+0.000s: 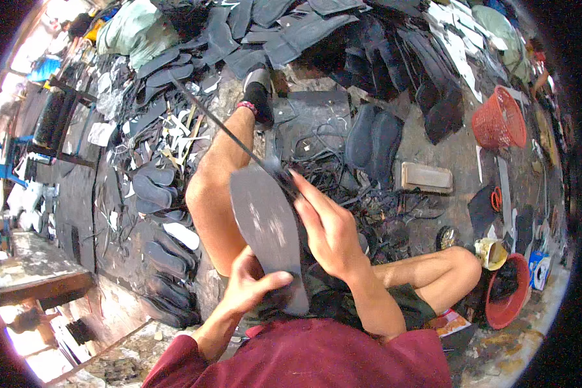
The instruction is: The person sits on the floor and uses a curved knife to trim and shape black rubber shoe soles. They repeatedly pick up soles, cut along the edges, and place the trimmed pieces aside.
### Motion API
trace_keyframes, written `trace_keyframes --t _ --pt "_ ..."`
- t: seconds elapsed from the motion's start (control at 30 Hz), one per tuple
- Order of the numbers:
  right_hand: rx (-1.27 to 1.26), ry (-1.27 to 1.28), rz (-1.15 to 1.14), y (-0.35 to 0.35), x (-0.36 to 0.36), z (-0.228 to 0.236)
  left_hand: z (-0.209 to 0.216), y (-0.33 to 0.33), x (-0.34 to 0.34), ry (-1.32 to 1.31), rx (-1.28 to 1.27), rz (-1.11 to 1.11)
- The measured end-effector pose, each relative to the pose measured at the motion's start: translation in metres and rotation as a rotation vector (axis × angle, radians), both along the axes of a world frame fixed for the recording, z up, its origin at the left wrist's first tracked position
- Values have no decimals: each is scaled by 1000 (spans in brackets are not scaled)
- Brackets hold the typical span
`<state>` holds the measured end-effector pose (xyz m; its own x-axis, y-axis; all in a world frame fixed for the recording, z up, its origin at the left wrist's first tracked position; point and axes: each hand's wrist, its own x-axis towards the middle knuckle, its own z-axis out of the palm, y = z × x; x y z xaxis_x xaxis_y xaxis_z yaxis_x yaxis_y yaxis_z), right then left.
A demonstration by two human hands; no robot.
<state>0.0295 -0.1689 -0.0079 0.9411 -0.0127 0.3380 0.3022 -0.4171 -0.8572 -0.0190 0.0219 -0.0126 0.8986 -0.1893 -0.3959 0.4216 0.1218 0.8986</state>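
My left hand (251,282) grips the lower end of a grey shoe sole (265,216), its thumb lying across the face. The sole stands tilted above my lap, with pale scuffs in its middle. Along its right edge is my right hand (333,234), fingers bent close together around something dark and mostly hidden. A blurred patch shows at the sole's upper right corner, just ahead of those fingers. From there a long thin dark strip (221,127) runs up and left past my leg. Below the right fingers lies a tangle of black trimmings (330,155).
Beyond my foot lie heaps of black sole pieces (304,35). A pair of soles (373,141) and a beige block (427,178) sit right of centre. Farther right are a red basket (498,119), orange-handled scissors (496,198) and a red basin (507,294). Stacked soles (168,258) line the left.
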Motion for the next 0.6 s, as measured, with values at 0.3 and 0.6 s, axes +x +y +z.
trace_keyframes --t 0.3,0.6 --pt "3 277 43 -36 -132 -51 35 28 30 246 -429 1" --pt "-277 282 287 -81 -81 2 30 29 30 294 -214 -95"
